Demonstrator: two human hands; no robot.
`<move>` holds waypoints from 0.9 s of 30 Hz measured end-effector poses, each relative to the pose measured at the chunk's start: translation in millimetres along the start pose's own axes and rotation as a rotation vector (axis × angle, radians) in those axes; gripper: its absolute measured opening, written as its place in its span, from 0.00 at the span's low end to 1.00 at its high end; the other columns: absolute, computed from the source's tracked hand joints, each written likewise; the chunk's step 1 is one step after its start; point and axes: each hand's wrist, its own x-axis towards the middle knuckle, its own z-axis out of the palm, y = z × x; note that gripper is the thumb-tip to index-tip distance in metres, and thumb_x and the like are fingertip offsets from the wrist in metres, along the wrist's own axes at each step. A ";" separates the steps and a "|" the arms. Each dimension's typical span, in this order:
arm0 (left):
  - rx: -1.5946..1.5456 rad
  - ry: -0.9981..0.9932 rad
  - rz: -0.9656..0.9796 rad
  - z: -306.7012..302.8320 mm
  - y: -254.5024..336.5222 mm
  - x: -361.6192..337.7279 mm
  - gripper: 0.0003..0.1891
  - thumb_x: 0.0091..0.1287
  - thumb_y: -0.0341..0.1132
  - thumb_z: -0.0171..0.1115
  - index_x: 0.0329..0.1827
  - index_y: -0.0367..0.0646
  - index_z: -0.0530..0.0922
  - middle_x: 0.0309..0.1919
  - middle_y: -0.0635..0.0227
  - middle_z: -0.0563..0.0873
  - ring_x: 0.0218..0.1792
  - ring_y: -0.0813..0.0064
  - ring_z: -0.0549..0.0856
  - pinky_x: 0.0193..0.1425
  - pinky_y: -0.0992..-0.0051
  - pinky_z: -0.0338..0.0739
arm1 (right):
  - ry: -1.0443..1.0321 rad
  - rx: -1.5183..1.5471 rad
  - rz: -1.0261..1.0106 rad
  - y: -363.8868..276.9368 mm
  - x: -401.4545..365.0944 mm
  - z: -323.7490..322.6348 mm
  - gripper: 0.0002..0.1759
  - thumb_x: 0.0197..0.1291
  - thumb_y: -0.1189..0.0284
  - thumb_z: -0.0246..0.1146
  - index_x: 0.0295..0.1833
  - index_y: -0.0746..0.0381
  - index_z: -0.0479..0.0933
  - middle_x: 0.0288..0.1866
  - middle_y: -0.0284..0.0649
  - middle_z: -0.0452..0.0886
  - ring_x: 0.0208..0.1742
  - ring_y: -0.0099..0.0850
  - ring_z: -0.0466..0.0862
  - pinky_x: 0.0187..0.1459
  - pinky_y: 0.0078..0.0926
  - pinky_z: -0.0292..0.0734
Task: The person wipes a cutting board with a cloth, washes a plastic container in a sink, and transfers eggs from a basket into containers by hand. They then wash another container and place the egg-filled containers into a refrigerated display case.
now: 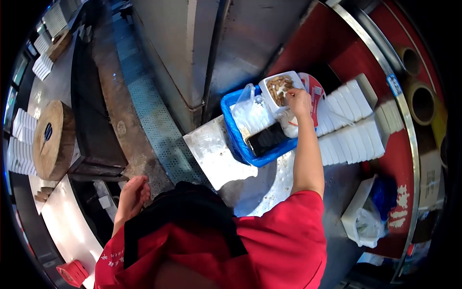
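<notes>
My right hand (299, 102) reaches over the right edge of a white foam tray (265, 91) that holds several brown, peanut-like pieces (278, 85). Its fingers are pinched together at the pieces; whatever may be between them is too small to make out. The tray rests on the far end of a blue-lined bin (230, 131), which also holds clear plastic bags (252, 115) and a black phone (265, 139). Down at the lower left, away from these things, hangs my left hand (134, 193), its fingers curled in and nothing visible in them.
Stacked white foam containers (351, 142) stand right of the bin. A white basket with bags (358, 212) is at the lower right. On the left counter, a round wooden block (55, 139) bears dark scissors (47, 132). A metal cabinet (168, 53) rises ahead.
</notes>
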 end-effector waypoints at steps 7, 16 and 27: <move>-0.066 0.175 0.021 2.0 -7.9 1.2 0.08 0.68 0.35 0.52 0.42 0.40 0.74 0.24 0.68 0.79 0.22 0.79 0.78 0.25 0.82 0.72 | -0.290 -0.277 -0.135 -0.1 36.5 37.5 0.17 0.49 0.63 0.62 0.38 0.67 0.79 0.40 0.55 0.80 0.46 0.48 0.80 0.48 0.43 0.75; 0.122 0.127 -0.019 21.8 -8.6 40.9 0.12 0.64 0.41 0.59 0.40 0.41 0.77 0.26 0.70 0.79 0.25 0.79 0.77 0.29 0.79 0.74 | -0.231 0.211 -0.308 24.1 44.5 60.2 0.18 0.48 0.67 0.64 0.45 0.65 0.79 0.41 0.51 0.82 0.43 0.46 0.81 0.48 0.35 0.73; 0.162 0.137 0.107 7.1 8.0 42.9 0.14 0.65 0.44 0.58 0.42 0.41 0.76 0.28 0.71 0.79 0.27 0.80 0.78 0.30 0.81 0.73 | -0.368 0.594 -0.346 -88.6 -109.1 -48.1 0.10 0.61 0.72 0.57 0.43 0.68 0.76 0.28 0.42 0.77 0.25 0.29 0.75 0.22 0.20 0.69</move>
